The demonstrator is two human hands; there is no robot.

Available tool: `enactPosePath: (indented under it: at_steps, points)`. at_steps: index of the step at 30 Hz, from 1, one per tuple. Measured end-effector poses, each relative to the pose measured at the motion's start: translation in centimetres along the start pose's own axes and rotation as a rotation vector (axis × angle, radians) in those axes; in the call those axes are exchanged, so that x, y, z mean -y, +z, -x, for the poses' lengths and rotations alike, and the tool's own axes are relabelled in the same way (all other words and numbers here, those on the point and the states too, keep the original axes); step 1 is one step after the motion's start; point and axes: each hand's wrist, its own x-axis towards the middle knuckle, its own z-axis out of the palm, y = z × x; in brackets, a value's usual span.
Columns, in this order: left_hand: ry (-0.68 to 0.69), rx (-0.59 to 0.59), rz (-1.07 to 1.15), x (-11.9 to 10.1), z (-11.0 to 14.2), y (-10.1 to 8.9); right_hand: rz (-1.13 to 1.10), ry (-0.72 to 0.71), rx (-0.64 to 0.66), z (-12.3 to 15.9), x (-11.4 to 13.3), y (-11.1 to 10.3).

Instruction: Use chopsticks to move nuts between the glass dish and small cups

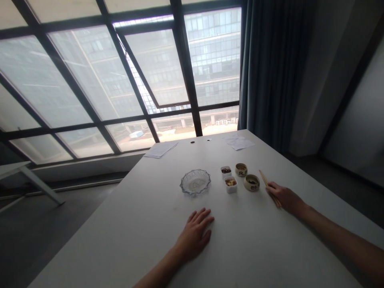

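Observation:
My left hand (194, 234) lies flat on the white table (144, 224), fingers stretched out, a little in front of a clear glass bowl (195, 182). My right hand (285, 198) rests on the table at the right, fingers curled round a pair of wooden chopsticks (264, 179) that point away from me. Just left of that hand stand two small round cream cups (251, 182) (241, 169) and two small white square dishes (231, 184) (226, 171), each with some food inside.
Sheets of paper (160, 149) (239, 142) lie near the table's far edge, with a small dark round object (192, 142) between them. Large windows fill the wall beyond; a dark curtain (270, 68) hangs at the right. Another table (18, 170) stands at the left.

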Motion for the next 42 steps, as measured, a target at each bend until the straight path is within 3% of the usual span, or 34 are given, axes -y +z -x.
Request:
enactPosePath:
  at_steps: [7,12,20,25,29,34,37,40,42]
  points:
    - [0.028,-0.024,-0.029,0.2,-0.1,0.2,0.046,-0.055,0.138,-0.4,-0.4,-0.3]
    - [0.038,-0.041,-0.043,0.2,-0.2,0.2,0.04,-0.012,0.172,0.4,-0.3,-1.2]
    - [0.055,-0.062,-0.046,0.6,-0.4,0.6,0.11,0.368,0.201,-0.6,0.7,-1.1]
    - [0.065,-0.075,-0.058,0.8,-0.5,0.6,0.059,0.478,0.247,-1.9,2.7,-0.8]
    - [0.073,-0.088,-0.06,0.9,-0.6,0.7,0.028,0.469,0.125,-2.9,2.7,-2.9]
    - [0.083,-0.104,-0.044,0.9,-0.9,0.8,-0.007,0.475,-0.161,-4.3,0.9,-7.6]
    - [0.088,-0.108,-0.036,0.9,-1.1,0.8,-0.058,0.523,-0.328,-5.4,0.7,-9.3]
    - [0.087,-0.104,-0.036,1.0,-1.2,0.9,-0.138,0.494,-0.433,-7.1,2.2,-9.7]
    - [0.086,-0.102,-0.038,1.0,-1.1,0.9,-0.191,0.414,-0.479,-8.1,4.6,-9.2]
